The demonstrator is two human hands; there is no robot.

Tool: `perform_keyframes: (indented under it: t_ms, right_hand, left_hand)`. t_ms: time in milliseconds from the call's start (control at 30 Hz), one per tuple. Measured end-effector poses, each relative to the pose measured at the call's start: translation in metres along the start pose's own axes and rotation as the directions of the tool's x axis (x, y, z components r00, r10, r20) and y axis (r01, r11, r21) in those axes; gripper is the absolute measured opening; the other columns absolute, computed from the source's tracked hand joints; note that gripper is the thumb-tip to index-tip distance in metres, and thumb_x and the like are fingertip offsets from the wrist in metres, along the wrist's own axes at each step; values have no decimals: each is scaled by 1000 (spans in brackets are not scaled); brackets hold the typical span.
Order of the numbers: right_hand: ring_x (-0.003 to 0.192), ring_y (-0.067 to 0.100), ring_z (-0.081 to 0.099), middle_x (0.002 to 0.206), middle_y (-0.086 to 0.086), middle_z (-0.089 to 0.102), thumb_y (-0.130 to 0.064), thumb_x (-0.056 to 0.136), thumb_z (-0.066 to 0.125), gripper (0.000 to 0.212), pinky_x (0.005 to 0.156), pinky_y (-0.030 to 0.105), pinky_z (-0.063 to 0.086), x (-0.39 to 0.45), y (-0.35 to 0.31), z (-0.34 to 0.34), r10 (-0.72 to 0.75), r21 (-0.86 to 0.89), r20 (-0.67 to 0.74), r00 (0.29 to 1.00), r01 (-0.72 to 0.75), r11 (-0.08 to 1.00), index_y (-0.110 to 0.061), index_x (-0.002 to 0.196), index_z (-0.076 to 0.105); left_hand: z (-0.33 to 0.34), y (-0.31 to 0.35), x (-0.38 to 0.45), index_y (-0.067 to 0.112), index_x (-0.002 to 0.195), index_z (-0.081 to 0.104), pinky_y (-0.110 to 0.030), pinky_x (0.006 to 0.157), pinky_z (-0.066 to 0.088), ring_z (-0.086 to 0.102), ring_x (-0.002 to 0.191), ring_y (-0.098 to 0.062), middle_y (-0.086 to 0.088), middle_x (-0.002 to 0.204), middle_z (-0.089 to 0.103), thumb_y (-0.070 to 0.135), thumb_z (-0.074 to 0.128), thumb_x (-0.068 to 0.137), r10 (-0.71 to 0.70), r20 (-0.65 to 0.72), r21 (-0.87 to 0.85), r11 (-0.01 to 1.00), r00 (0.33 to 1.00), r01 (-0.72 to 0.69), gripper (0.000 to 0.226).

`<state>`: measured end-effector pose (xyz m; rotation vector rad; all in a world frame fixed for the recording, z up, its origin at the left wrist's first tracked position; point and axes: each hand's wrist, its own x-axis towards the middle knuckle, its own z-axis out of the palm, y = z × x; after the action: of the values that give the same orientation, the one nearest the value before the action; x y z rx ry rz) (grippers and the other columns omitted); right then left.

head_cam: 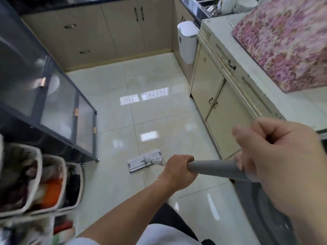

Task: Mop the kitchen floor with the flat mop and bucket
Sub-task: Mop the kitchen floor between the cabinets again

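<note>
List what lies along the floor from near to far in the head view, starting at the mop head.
Flat mop head → bare glossy floor tiles → beige base cabinets under the dark countertop.

The floor (109, 96) is showing glossy cream tiles crossed by thin dark grout lines and white window reflections. The flat mop head (145, 161) is looking white, dotted with small grey perforations, and its handle (215, 167) is running pale grey. The wall cabinets (113, 29) are showing beige with dark metal pulls, the worn cabinet (215, 110) a yellowed cream. The bin (187, 43) is appearing white. A cloth cover (286, 41) is displaying a dense pink, purple and white floral print. The rack (53, 96) is showing a dark grey frame, frosted panels and copper-coloured clips. The baskets (35, 183) are appearing off-white, holding orange, red and dark things.
</note>
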<state>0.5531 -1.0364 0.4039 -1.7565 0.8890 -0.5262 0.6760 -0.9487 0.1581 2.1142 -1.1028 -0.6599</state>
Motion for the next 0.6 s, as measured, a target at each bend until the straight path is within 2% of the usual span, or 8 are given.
perform_keyframes:
  t_ms: [100,167,233,300,333,400,500,600]
  right_hand:
    - [36,19,47,41,9,43,-31,87,68,47,54,58,58,-20,-18,1,-37,45,89,995,33,998,-11,52,45]
    - [38,26,47,43,12,44,-27,88,66,46,57,58,59,-35,-24,12,-101,7,118,988,100,995,-11,51,46]
    - [41,28,48,47,14,46,-32,92,68,52,52,43,58,-53,-25,26,-204,-60,91,975,210,976,-12,50,44]
    - [42,19,46,47,10,46,-31,88,64,49,40,16,42,-70,-22,41,-305,-113,52,951,309,944,-16,47,42]
    - [42,15,43,47,8,44,-30,86,64,47,39,11,34,-73,-21,48,-314,-120,38,949,317,941,-14,47,42]
    - [41,9,36,48,8,40,-29,91,66,54,39,9,28,-72,-17,66,-293,-100,22,956,294,951,-10,48,39]
    - [44,9,35,52,12,36,-25,85,64,48,41,16,28,-56,-2,123,-253,-100,19,967,253,962,-6,51,36]
    - [45,8,27,51,-1,24,-29,87,62,53,41,13,20,-38,15,194,-254,-109,-46,966,248,962,-15,53,24]
  left_hand:
    - [-3,3,-39,14,70,65,-34,53,44,59,59,-25,-2,61,64,26,62,83,-33,-35,-17,999,999,32,19]
    - [-12,-6,-54,13,72,67,-38,54,47,60,60,-27,-4,63,66,26,62,85,-32,-40,-32,999,999,31,19]
    - [-18,-18,-60,12,69,64,-38,52,48,59,58,-26,-4,64,66,23,62,85,10,-23,1,1000,1000,-10,19]
    - [-25,-31,-65,19,63,46,-28,50,35,48,52,-25,0,58,57,21,57,82,96,-18,65,993,995,-95,23]
    - [-30,-37,-65,25,64,42,-24,51,28,42,51,-22,2,56,51,20,55,80,132,-25,82,988,991,-129,22]
    - [-43,-52,-59,26,64,46,-23,53,22,40,54,-19,0,56,52,20,54,77,123,3,137,983,992,-122,16]
    - [-79,-104,-35,26,73,52,-29,62,30,51,68,-23,-1,72,60,20,56,80,10,107,279,960,994,-40,9]
    - [-121,-159,-8,30,80,46,-33,67,35,58,86,-26,-2,86,65,19,59,87,7,126,372,927,992,-54,18]
